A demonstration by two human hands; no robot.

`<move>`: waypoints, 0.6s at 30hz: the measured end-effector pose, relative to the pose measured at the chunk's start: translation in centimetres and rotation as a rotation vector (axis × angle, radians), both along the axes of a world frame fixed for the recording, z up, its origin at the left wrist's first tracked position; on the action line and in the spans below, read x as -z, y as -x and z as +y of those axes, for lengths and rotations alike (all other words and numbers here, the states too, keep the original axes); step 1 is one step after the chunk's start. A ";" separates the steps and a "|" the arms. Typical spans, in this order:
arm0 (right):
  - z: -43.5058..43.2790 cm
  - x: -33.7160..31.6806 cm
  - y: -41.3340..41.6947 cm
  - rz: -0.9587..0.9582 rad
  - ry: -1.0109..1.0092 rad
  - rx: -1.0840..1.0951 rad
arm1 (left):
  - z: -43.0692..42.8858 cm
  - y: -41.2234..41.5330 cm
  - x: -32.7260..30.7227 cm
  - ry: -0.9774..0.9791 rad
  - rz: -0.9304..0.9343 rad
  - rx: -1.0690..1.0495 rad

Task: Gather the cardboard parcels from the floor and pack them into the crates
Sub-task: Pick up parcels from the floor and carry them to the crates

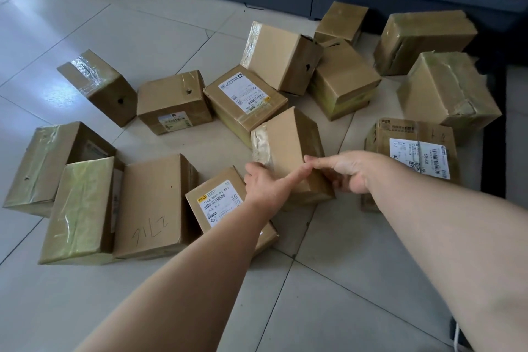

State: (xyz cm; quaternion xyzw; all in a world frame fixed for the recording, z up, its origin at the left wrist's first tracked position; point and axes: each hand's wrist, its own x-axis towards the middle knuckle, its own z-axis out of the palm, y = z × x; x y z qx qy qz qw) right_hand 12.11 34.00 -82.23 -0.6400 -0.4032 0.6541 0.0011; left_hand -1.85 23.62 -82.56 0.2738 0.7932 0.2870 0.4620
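Central parcel clasped at both sides, pick-up step judged in hand.
The left hand (265, 184) and right hand (350, 173) are clamped on the central parcel (287, 143), set on the tiled floor (328, 288). A lift clear of the labelled parcel (218, 204) just beside it seems needed; other parcels (174, 100) are strewn around it, and no crate is seen.

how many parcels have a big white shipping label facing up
3: centre parcel behind the held parcel, near parcel by the left hand, flat parcel beside the right hand. Other labels may be hidden.
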 end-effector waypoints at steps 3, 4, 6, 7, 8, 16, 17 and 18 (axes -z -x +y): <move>0.4 0.1 -0.4 0.021 -0.047 0.133 | 0.8 0.3 -0.5 -0.078 -0.148 -0.094; 0.7 0.1 -0.6 0.028 -0.054 0.205 | 1.1 0.3 -0.8 -0.089 -0.230 -0.132; 1.1 -0.2 -0.9 0.041 -0.071 0.284 | 1.7 0.5 -0.8 -0.098 -0.390 -0.220; 1.1 -0.5 -0.9 0.071 -0.063 0.294 | 1.7 0.6 -0.7 -0.085 -0.455 -0.257; 1.1 -0.7 -0.9 0.116 -0.040 0.301 | 1.6 0.7 -0.5 -0.064 -0.502 -0.284; 0.5 -0.4 -1.2 0.254 -0.063 0.312 | 2.0 1.2 -0.6 -0.095 -0.126 -0.218; 0.7 -0.3 -1.2 0.271 -0.071 0.344 | 2.1 1.2 -0.7 -0.091 -0.137 -0.219; 0.9 -0.1 -1.1 0.280 -0.082 0.374 | 2.2 1.2 -0.7 -0.076 -0.182 -0.232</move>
